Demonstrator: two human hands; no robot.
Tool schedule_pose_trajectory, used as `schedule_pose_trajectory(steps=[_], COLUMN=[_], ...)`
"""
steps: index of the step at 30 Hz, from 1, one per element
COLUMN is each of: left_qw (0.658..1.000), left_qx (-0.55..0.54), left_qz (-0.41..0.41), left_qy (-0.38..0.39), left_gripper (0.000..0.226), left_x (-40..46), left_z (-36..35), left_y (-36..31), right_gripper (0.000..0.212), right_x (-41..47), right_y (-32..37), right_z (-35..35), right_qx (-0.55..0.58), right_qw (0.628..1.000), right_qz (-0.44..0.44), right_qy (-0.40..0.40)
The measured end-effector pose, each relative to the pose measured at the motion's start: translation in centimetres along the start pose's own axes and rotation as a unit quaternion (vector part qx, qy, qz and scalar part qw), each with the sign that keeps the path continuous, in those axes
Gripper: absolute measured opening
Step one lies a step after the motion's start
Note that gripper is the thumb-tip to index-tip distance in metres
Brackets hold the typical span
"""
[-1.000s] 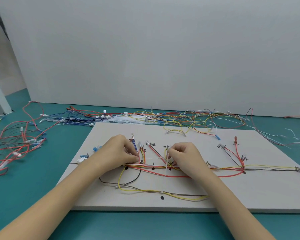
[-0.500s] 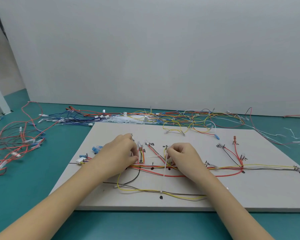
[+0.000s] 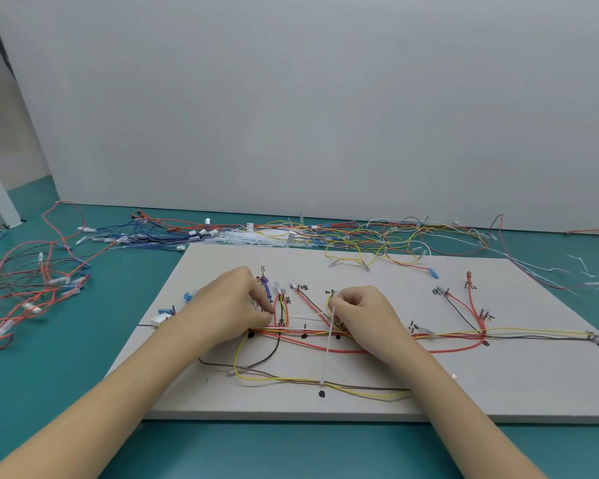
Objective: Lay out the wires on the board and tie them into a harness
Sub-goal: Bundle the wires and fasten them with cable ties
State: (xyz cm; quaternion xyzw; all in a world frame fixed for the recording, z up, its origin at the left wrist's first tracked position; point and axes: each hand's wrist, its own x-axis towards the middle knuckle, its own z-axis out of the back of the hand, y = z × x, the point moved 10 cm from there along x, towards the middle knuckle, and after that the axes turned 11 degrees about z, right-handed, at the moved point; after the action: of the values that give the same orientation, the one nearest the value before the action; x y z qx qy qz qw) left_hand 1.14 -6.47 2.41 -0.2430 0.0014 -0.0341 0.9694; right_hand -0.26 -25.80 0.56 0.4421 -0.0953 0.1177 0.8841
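A pale board [image 3: 498, 385] lies on the teal table and carries red, yellow, black and brown wires laid along marked black dots. The main wire bundle [image 3: 446, 337] runs left to right across its middle. My left hand [image 3: 229, 305] pinches the bundle's left part with curled fingers. My right hand [image 3: 363, 316] pinches the top end of a white cable tie [image 3: 329, 344]. The tie hangs down across the bundle to a loose yellow and brown loop [image 3: 291, 378] near the front edge.
Heaps of spare wires lie on the table behind the board [image 3: 377, 236] and to the left [image 3: 32, 281]. A bunch of white cable ties [image 3: 253, 236] sits by the board's far edge. Loose ties [image 3: 588, 274] lie at the far right. A grey wall stands behind.
Both hands have stayed on the bundle with only slight shifts. The view has tilted a little; the tie still hangs from my right hand.
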Motion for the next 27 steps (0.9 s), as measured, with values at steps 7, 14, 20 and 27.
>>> schedule_pose_trajectory(steps=[7, 14, 20, 27], left_qw=[0.99, 0.978, 0.983, 0.989], left_qx=[0.105, 0.176, 0.164, 0.085], left_qz=[-0.076, -0.108, -0.079, -0.056], left_qy=[-0.06, -0.034, 0.039, 0.108], left_gripper=[0.006, 0.015, 0.014, 0.015], left_x=[-0.7, -0.6, -0.2, 0.0], left_z=[-0.1, -1.2, -1.9, -2.0], left_y=[-2.1, -2.2, -0.8, 0.4], right_gripper=[0.032, 0.035, 0.021, 0.011], right_x=[0.0, -0.1, -0.1, -0.1], right_y=[0.2, 0.2, 0.1, 0.5], right_z=[-0.3, -0.3, -0.2, -0.4], right_qx=[-0.003, 0.019, 0.012, 0.024], right_qw=[1.0, 1.0, 1.0, 0.999], right_qz=[0.004, -0.002, -0.008, 0.012], right_qy=[0.0, -0.013, -0.02, -0.018])
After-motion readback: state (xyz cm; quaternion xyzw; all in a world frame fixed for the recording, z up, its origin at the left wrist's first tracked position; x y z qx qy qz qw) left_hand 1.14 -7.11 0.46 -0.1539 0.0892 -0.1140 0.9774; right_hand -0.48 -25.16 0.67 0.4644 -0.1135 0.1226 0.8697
